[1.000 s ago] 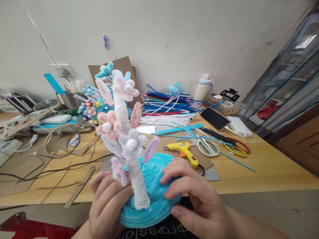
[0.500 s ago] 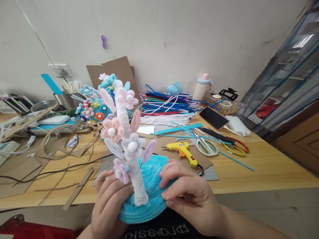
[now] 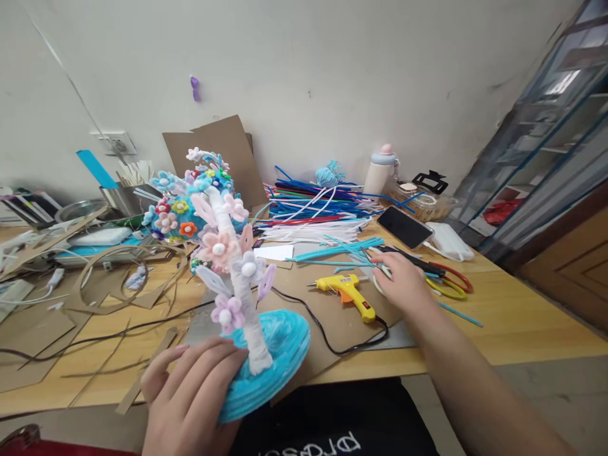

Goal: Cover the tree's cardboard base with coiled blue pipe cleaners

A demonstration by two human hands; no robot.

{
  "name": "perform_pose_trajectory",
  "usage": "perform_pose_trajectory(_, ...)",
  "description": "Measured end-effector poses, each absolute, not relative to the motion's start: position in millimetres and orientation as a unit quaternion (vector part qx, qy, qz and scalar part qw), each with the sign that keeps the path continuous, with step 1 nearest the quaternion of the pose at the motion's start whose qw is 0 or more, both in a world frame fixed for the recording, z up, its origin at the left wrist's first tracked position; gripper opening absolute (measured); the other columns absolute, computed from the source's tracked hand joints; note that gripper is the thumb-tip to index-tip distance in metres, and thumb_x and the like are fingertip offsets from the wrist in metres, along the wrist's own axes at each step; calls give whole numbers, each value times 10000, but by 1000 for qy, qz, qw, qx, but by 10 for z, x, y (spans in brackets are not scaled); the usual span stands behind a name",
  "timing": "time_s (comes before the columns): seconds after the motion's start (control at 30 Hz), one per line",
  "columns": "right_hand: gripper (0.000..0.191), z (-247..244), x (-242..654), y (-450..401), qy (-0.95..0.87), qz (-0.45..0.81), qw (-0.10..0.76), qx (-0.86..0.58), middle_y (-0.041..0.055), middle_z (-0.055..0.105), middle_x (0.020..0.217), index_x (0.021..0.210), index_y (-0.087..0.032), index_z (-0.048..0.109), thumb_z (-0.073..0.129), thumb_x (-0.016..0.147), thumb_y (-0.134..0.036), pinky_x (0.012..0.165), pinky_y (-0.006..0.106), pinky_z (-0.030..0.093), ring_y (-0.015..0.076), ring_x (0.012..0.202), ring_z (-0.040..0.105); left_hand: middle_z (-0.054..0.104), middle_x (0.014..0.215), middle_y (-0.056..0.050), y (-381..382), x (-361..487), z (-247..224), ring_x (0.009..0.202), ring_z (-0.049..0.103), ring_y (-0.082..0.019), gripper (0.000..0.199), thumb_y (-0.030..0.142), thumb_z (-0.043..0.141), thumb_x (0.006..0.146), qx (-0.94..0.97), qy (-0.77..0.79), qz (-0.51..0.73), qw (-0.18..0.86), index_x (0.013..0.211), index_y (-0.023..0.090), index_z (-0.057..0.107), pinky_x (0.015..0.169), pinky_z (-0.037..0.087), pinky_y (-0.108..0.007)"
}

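Note:
My left hand (image 3: 194, 392) is wrapped round the near left edge of a round blue base (image 3: 289, 342) made of fuzzy coils. From it rises a white wrapped stem (image 3: 244, 310) with pastel pipe-cleaner flowers (image 3: 249, 268) and leaves, tilted to the left. Out over the table, my right hand (image 3: 401, 278) has its fingers closed at the white-handled scissors (image 3: 381, 282), which it mostly covers. Just left of that hand lies a yellow glue gun (image 3: 346, 288) on cardboard.
Light blue pipe cleaners (image 3: 337, 249) lie beyond the glue gun, with a big multicoloured pile (image 3: 313, 212) behind. A phone (image 3: 405, 227) and pliers (image 3: 451, 282) are at the right. Cardboard scraps (image 3: 114, 275) and a black cord (image 3: 142, 324) spread leftward.
My right hand has let go of the blue base and moved forward and right to the scissors. The base, held by my left hand alone, has shifted slightly left and tilted.

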State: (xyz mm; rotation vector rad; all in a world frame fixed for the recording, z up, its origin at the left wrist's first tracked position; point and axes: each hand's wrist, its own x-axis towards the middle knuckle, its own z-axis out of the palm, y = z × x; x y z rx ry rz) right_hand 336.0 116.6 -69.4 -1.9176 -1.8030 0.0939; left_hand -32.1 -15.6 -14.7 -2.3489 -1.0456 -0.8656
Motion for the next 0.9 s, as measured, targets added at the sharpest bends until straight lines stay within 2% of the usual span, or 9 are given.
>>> perform_pose_trajectory(0.07, 271, -709, 3549, 1307, -652, 39, 176, -737, 96, 622, 1269, 1185, -175, 627, 622, 952, -312, 947, 496, 512, 260, 1121, 619, 709, 958, -115, -132, -276, -125, 977, 621, -263, 181, 196, 611, 867, -848, -387, -296, 208, 1033, 126, 628, 878, 407, -414)
perform_pose_trajectory(0.17, 300, -707, 3676, 1448, -662, 50, 98, -741, 89, 626, 1259, 1226, -182, 608, 618, 960, -319, 896, 456, 551, 237, 1063, 646, 702, 944, -83, -62, -187, -85, 972, 612, -259, 143, 191, 580, 874, -850, -404, -278, 192, 1007, 159, 620, 888, 391, -405)
perform_pose_trajectory(0.27, 293, -711, 3658, 1594, -690, 52, 75, -718, 91, 622, 1268, 1228, -187, 607, 609, 966, -317, 894, 450, 553, 233, 1063, 645, 696, 946, -56, 25, -116, -50, 978, 610, -254, 129, 225, 561, 893, -843, -427, -279, 174, 1009, 190, 606, 903, 390, -389)
perform_pose_trajectory(0.4, 290, -756, 3558, 1813, -704, 53, 94, -702, 90, 626, 1261, 1226, -188, 607, 604, 969, -322, 884, 440, 559, 228, 1049, 650, 691, 993, -42, 100, -84, -11, 956, 629, -238, 184, 321, 591, 901, -838, -446, -281, 139, 1051, 214, 590, 914, 391, -383)
perform_pose_trajectory(0.63, 309, -833, 3477, 1957, -696, 75, 181, -691, 91, 626, 1256, 1238, -182, 598, 612, 964, -322, 873, 442, 562, 230, 1042, 653, 652, 1007, -77, 108, -14, -6, 934, 610, -208, 206, 205, 603, 896, -848, -397, -332, 114, 1100, 173, 609, 849, 451, -331)
perform_pose_trajectory(0.8, 301, -709, 3576, 1999, -659, 98, 332, -668, 75, 647, 1204, 1209, -165, 612, 619, 959, -330, 832, 418, 577, 228, 996, 667, 701, 980, -44, 158, 58, 13, 896, 628, -186, 265, 271, 638, 909, -846, -399, -344, 85, 1146, 174, 570, 828, 469, -316)
perform_pose_trajectory(0.9, 250, -500, 3610, 2014, -629, 89, 451, -627, 56, 685, 1089, 1122, -147, 644, 624, 957, -333, 779, 380, 587, 195, 901, 686, 718, 991, -20, 192, 82, 46, 898, 647, -183, 292, 292, 656, 898, -840, -414, -346, 48, 1160, 209, 559, 821, 493, -320)
